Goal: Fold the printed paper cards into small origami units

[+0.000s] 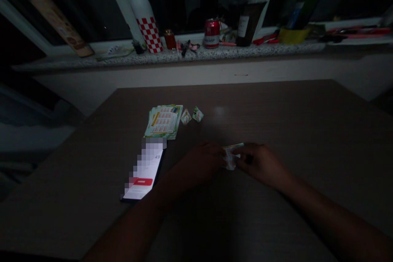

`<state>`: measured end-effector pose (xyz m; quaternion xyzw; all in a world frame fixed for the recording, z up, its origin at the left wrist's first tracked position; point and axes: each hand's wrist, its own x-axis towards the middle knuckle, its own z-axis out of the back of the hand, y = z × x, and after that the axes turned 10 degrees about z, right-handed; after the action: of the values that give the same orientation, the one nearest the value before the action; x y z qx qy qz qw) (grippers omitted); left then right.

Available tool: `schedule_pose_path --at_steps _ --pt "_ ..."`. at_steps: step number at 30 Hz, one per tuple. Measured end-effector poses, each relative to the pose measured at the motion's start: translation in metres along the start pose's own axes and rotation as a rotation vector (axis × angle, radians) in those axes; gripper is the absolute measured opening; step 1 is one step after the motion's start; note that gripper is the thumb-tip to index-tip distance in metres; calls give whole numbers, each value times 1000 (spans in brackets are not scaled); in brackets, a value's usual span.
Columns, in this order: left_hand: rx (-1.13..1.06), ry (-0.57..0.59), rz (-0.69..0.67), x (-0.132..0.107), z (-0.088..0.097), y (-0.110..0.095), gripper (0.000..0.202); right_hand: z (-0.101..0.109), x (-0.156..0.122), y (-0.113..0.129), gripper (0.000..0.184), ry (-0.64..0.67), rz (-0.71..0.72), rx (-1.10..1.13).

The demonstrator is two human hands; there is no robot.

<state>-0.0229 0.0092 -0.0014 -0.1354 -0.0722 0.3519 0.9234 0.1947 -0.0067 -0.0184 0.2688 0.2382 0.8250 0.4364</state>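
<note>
A small piece of printed paper (230, 159), partly folded, lies between my hands on the dark table. My right hand (259, 163) pinches its right side between thumb and fingers. On the left edge, my left hand (205, 159) grips the paper with its fingers close together; part of them is hard to make out in the dim light. Beyond my left hand are two small folded paper pieces (186, 117), similar in print. Beside them lies a stack of printed calendar sheets (164, 122).
A phone with a lit screen (150, 168) lies left of my left forearm, just below the stack. On the granite windowsill (119, 62) stand a red-and-white checked bottle (149, 28), a red can (211, 33), a small jar (169, 39) and a dark container (247, 24).
</note>
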Motion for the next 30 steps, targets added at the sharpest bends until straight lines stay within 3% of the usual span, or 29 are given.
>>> schedule_pose_path --at_steps 7,18,24,30 --pt "-176 37 45 -1 4 6 22 5 2 -6 15 86 206 -157" --pt "-190 57 140 7 9 7 13 -1 -2 -7 37 -38 99 -148" --pt "-170 6 236 12 -2 0 14 -9 -1 -8 30 -80 125 31" --pt "-140 -34 304 13 -7 -3 13 -9 0 -7 26 -66 152 -2"
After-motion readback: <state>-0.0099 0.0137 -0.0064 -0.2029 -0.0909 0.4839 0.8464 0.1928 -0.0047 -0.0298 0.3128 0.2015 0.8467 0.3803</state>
